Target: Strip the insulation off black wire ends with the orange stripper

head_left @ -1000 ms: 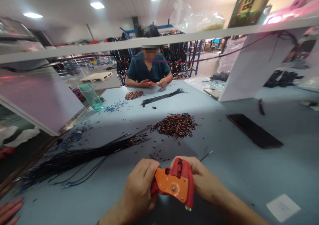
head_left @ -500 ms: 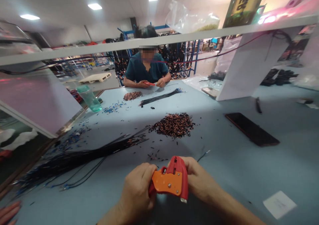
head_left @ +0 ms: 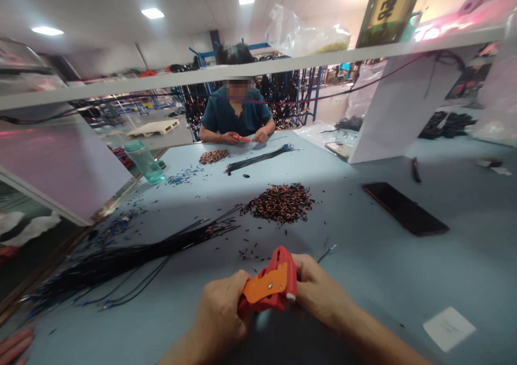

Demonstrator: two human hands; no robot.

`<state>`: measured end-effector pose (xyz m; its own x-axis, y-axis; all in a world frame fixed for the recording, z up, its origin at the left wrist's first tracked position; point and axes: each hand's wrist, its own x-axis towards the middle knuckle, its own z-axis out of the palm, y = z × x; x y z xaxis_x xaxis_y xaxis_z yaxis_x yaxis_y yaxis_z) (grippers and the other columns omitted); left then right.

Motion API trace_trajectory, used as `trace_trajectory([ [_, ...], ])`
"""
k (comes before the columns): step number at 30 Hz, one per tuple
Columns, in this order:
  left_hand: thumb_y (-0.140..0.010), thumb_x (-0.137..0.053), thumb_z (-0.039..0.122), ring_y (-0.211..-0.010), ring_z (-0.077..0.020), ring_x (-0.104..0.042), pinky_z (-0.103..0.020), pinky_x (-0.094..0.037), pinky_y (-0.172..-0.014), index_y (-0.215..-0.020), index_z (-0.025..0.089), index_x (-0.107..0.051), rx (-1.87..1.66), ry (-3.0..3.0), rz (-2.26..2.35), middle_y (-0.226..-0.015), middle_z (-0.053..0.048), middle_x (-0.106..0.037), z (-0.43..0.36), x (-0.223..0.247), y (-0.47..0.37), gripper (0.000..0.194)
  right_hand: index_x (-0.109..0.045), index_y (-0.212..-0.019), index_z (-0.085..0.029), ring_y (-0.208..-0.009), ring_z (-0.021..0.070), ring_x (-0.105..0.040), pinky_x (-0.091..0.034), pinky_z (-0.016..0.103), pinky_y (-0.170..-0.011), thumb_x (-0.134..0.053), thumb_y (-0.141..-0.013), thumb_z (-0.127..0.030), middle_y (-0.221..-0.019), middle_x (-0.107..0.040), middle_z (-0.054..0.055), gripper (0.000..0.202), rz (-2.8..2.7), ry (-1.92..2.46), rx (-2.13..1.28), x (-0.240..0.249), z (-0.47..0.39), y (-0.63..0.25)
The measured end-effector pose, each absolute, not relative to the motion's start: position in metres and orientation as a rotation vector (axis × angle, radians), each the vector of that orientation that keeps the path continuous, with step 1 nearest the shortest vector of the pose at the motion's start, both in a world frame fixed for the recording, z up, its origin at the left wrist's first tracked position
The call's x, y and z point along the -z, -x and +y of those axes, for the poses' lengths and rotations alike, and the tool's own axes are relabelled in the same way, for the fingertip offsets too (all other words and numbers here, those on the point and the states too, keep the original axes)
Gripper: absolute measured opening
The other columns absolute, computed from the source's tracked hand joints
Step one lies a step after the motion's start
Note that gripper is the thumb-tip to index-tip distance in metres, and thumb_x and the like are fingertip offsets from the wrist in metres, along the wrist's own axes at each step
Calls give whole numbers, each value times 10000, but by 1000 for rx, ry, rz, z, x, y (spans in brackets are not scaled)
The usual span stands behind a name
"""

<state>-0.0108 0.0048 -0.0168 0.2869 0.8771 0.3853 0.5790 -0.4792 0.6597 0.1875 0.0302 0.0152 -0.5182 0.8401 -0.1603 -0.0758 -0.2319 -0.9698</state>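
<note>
Red-orange tool (head_left: 270,285), between the hands (head_left: 222,306) (head_left: 319,289), left gripping

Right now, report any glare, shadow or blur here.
Head view: pinkish glare washes out the upper right, above the shelf; head view: the table is brighter toward its far end, the area beneath the orange-and-red tool dark; head view: marks on the white card look too soft to read.

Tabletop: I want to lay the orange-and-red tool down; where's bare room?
Between the black phone and white square; also between the wire bundle and left hand. Crowded: around the blue bits and central black-copper pile.
</note>
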Motion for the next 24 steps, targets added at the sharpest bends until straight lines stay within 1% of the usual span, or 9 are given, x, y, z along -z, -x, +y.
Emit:
trace_trajectory([
  [4,-780,-689,243,-444,-132,-466,-277,-247,-501,-704,227,-576,-1030,-2211,1313,-529,2,-569,6,17,11,138,-566,-631,-166,-414,59,-374,-314,164,-378,-563,-697,-248,-528,-498,-55,105,-1397,938,-1840,-13,32,-188],
  [8,-797,-683,255,-491,-127,-476,-261,-301,-521,-788,218,-625,-1069,-2073,1333,-609,3,-590,8,9,12,69,-568,-724,-172,-450,72,-396,-319,172,-409,-630,-757,-353,-553,-509,-53,194,-1404,992,-1800,-16,36,-191],
  [10,-811,-682,264,-517,-124,-469,-250,-348,-548,-825,213,-643,-1070,-1889,1396,-631,13,-574,9,4,13,65,-561,-757,-178,-470,81,-415,-341,184,-443,-604,-790,-349,-571,-518,-49,180,-1411,1041,-1705,-17,39,-194],
  [12,-812,-691,315,-575,-136,-495,-251,-384,-581,-806,197,-640,-1109,-1662,1392,-660,5,-573,10,-1,13,129,-566,-778,-177,-501,87,-432,-375,199,-493,-570,-812,-318,-607,-529,-40,146,-1428,1082,-1583,-18,42,-199],
  [14,-813,-693,358,-645,-154,-532,-264,-421,-628,-843,187,-633,-1143,-1396,1299,-703,-6,-586,11,-6,13,183,-582,-804,-178,-545,96,-453,-401,212,-541,-547,-828,-297,-654,-537,-30,127,-1471,1114,-1465,-17,45,-203],
  [16,-801,-700,361,-669,-163,-555,-287,-454,-653,-902,186,-618,-1137,-1114,1129,-723,-4,-587,13,-9,11,218,-601,-827,-184,-586,108,-468,-413,222,-569,-532,-845,-293,-688,-539,-22,130,-1543,1130,-1324,-16,47,-206],
  [20,-736,-722,315,-567,-141,-552,-312,-490,-607,-884,164,-619,-978,-686,788,-663,15,-556,14,-10,7,235,-631,-836,-191,-594,120,-473,-397,234,-561,-502,-882,-292,-689,-549,-12,170,-1684,1100,-1045,-16,47,-209],
  [22,-728,-713,299,-540,-134,-560,-322,-502,-607,-882,150,-632,-877,-603,671,-650,13,-560,14,-8,7,230,-638,-828,-191,-577,122,-465,-385,238,-548,-501,-881,-279,-667,-548,-11,171,-1708,1092,-948,-18,47,-209],
  [24,-732,-707,290,-558,-146,-589,-333,-511,-619,-890,143,-638,-800,-587,599,-663,2,-576,12,-5,7,227,-644,-830,-191,-567,124,-461,-377,241,-536,-509,-872,-259,-657,-548,-10,157,-1711,1094,-868,-20,46,-209],
])
